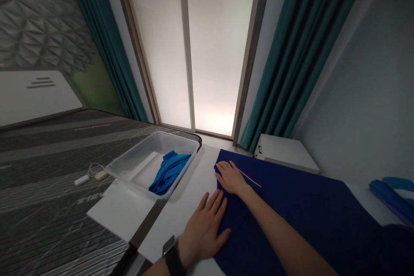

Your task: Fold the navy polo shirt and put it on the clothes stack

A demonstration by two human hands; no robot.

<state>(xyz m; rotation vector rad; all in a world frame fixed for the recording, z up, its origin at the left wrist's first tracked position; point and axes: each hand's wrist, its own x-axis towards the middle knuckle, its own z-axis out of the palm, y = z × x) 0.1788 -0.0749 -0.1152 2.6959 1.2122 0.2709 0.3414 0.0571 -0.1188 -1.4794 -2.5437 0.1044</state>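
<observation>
A dark navy garment (pixel 307 207) lies spread flat over the white table (pixel 190 189). My right hand (pixel 230 177) rests flat on its far left corner, fingers stretched out, beside a folded part edged with a red and white stripe (pixel 250 177). Nearer to me, my left hand (pixel 207 226) lies with spread fingers across the garment's left edge, partly on the white surface. A dark watch (pixel 173 254) is on the left wrist. Neither hand grips anything. The garment's near side runs out of the picture.
Left of the table, a translucent plastic bin (pixel 132 168) holds a crumpled bright blue garment (pixel 171 172). A power strip with a cable (pixel 92 176) lies on the dark patterned bed (pixel 48 172). Folded blue cloth (pixel 394 198) sits at the right. A white cabinet (pixel 287 151) stands behind.
</observation>
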